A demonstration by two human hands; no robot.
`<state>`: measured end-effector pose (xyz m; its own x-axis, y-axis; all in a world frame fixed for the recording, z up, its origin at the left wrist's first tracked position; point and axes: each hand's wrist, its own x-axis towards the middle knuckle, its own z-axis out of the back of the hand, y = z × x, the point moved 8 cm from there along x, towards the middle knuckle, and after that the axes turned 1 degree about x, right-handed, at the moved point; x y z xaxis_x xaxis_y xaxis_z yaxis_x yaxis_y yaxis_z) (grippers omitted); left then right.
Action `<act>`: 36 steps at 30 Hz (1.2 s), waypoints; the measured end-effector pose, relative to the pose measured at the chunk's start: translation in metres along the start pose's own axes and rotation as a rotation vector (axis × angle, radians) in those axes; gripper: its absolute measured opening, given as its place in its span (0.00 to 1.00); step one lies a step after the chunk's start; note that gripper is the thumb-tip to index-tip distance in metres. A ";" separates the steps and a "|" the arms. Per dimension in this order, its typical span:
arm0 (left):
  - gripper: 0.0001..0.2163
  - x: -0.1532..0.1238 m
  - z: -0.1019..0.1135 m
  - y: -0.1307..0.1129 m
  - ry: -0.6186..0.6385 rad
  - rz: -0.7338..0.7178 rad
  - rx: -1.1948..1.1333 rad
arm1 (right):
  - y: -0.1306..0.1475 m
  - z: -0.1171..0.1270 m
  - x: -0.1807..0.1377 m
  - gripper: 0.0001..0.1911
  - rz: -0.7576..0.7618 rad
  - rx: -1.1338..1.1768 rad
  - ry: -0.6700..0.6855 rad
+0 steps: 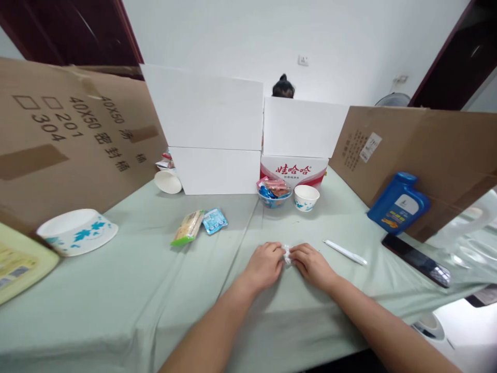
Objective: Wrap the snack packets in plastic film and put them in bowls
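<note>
A small crumpled white piece [287,255], thin like paper or plastic film, lies between my two hands just above the green tablecloth. My left hand [267,263] is closed, its fingertips pinching the left side of the piece. From the other side, my right hand [311,264] pinches it with thumb and fingers. The fingers cover part of it, so I cannot tell its exact kind. Right of my right hand lies a white pen [345,252]. Beyond the hands stand a clear bowl of wrapped snacks [274,192] and a white paper cup with blue leaves [306,198].
A snack packet [188,228] and a blue sachet [214,221] lie left of centre. Paper bowl [83,233] sits far left. Blue bottle [399,203] and phone [417,259] are at right. Cardboard [73,134] and white panels [217,171] wall the back; a person's head [283,87] shows behind.
</note>
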<state>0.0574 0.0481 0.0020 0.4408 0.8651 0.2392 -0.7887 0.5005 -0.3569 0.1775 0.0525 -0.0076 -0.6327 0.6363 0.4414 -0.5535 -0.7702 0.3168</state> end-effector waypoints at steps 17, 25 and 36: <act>0.11 -0.004 0.002 0.007 0.048 0.066 0.007 | -0.159 0.073 0.155 0.24 -0.571 -0.441 -0.004; 0.07 -0.012 0.043 0.002 -0.400 0.077 -0.139 | -0.022 0.016 0.206 0.21 0.010 -0.292 -0.118; 0.06 -0.046 0.100 0.021 -0.927 0.013 -0.244 | 0.080 -0.155 0.229 0.38 -0.041 -0.010 0.264</act>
<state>-0.0220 0.0156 0.0741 -0.1643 0.5544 0.8159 -0.6344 0.5740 -0.5177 -0.0954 0.1436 -0.0108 -0.7284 0.6572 0.1936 -0.5860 -0.7440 0.3210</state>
